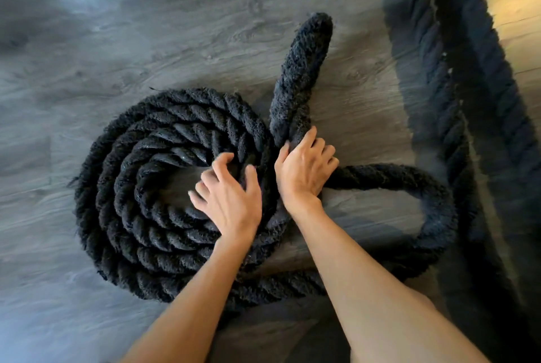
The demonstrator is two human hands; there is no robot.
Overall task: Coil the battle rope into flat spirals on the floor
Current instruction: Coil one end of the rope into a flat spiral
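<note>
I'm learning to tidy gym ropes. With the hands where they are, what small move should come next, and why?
Probably the right hand should draw the battle rope it grips snug against the outer turn of the spiral, while the left hand presses the coil flat. A slack loop lies to the right, apart from the spiral.

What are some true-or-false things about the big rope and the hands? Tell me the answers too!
1. The battle rope is black. True.
2. The floor is green grass. False: it is gray wood-look boards.
3. The right hand grips the rope. True.
4. The left hand holds a ball. False: it holds nothing, and its fingers spread over the rope's coils.
5. All the rope is coiled up. False: a loose loop lies to the right of the coils.
</note>
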